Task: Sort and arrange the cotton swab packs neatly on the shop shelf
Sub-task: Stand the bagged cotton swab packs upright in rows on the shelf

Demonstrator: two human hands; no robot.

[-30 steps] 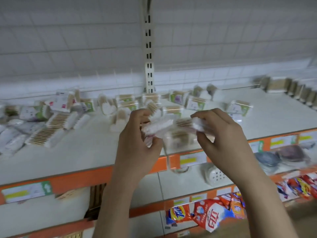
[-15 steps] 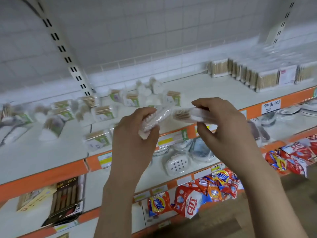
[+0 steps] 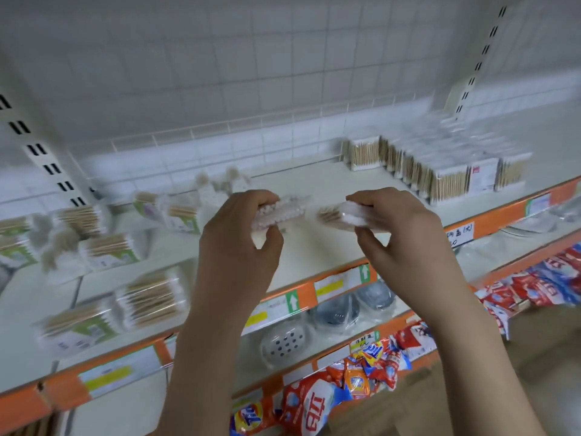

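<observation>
The shop shelf [image 3: 314,187] runs across the view, white on top with an orange price strip along its front edge, and it splits into two zones that explain the job. On the right, a tidy block of swab packs [image 3: 440,171] stands upright in close rows against the back rail, faces forward; this looks like the finished part, set so that a shopper can read the labels. On the left, loose swab packs [image 3: 125,247] lie flat, tilted and overlapping at odd angles, so that part is probably still to be sorted. A bare stretch of shelf lies between the two groups, just beyond the hands.

Above that gap, the left hand [image 3: 239,243] grips a pack of white-tipped swabs [image 3: 279,212] with fingers curled over its top and thumb beneath. The right hand [image 3: 405,237] pinches a second pack [image 3: 336,215] in the same way, its wooden sticks showing toward the middle. The two packs are held apart, level and off the shelf, probably to compare kinds before each goes to its own row.

Below, detergent bags [image 3: 345,388] and soap dishes [image 3: 284,343] fill the lower shelves, outside the task.
</observation>
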